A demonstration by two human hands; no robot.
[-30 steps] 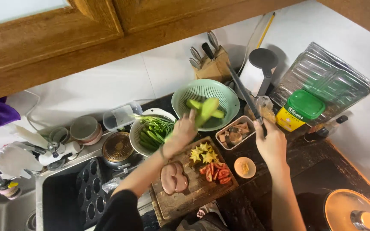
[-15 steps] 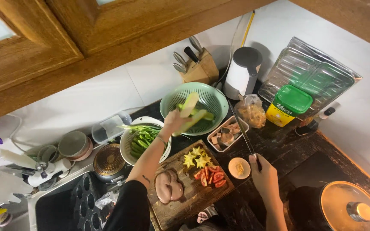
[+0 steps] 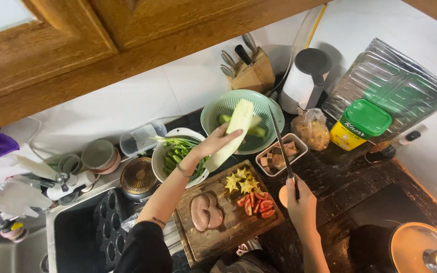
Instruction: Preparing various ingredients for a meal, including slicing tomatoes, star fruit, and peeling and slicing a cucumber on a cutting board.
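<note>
A long, pale green peeled gourd (image 3: 231,134) is lifted above the counter, tilted, its upper end over the light green colander (image 3: 269,108) and its lower end above the far edge of the wooden cutting board (image 3: 228,230). The left hand (image 3: 213,142) grasps it around the middle, fingers wrapped over its top side. The right hand (image 3: 299,202) is clenched on the handle of a long knife (image 3: 281,144), whose blade points away over a small rectangular dish of brown chunks (image 3: 281,154). On the board lie yellow star-shaped fruit slices (image 3: 242,181), red tomato pieces (image 3: 259,203) and a pinkish lump of raw meat (image 3: 207,211). Just beside the board stands a white bowl of green beans (image 3: 175,151). A wooden knife block (image 3: 251,76) and a white kettle (image 3: 304,81) stand against the wall, and a dark sink (image 3: 77,237) sits to the left.
</note>
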